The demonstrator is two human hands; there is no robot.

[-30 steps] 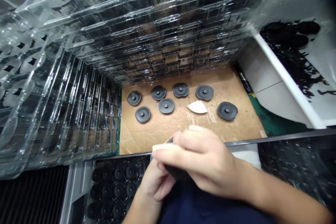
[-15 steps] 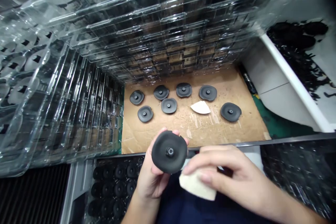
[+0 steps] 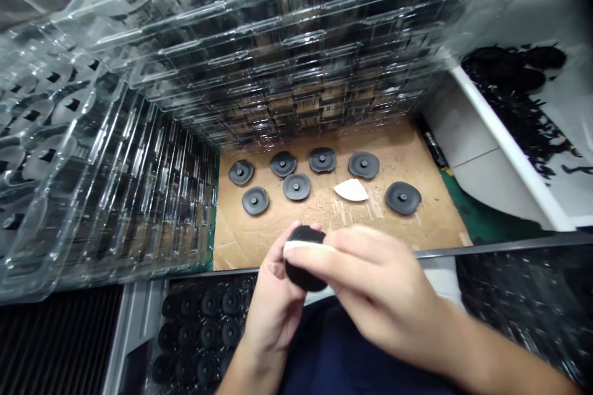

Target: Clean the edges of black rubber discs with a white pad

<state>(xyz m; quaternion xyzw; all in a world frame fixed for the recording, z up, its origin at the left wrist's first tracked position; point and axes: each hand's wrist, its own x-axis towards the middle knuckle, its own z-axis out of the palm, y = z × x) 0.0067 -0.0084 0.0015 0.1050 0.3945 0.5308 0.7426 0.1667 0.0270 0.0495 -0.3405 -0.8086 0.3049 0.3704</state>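
"Black, this round disc with softly squared edges (image 3: 308, 279). Where exactly is it?"

"Between the two bare hands, in front of the cardboard's near edge, tilted so that it shows as a narrow oval."

"How firm is the left hand (image 3: 273, 299) on it?"

"Closed around the disc's left side and back, with fingertips showing beyond the top edge. Part of that grip is hidden, so I can't tell where every finger presses."

"And the right hand (image 3: 380, 281)?"

"Its digits are pinched together on a thin cream-white pad (image 3: 306, 243), which lies across the disc as a pale strip. There's some blur around the fingertips."

"Can you read anything nearby?"

"A slim black pen-like tool (image 3: 433, 147) on the right has pale marks along its barrel, too small to read."

"What lies just past the hands?"

"A scuffed brown cardboard sheet (image 3: 345, 222) bearing seven dark grey discs with raised centre hubs (image 3: 296, 187). A white pad with a pointed tip and a curved edge (image 3: 351, 190) sits among them, between the two discs on the right."

"And farther out?"

"Stacked clear plastic trays (image 3: 278, 62) rise behind the sheet and along its left. At the right, a white-walled container (image 3: 486, 114) holds a heap of small black pieces (image 3: 519, 105). Below the work edge on the left, a tray of dark round parts (image 3: 197, 334) shows in rows."
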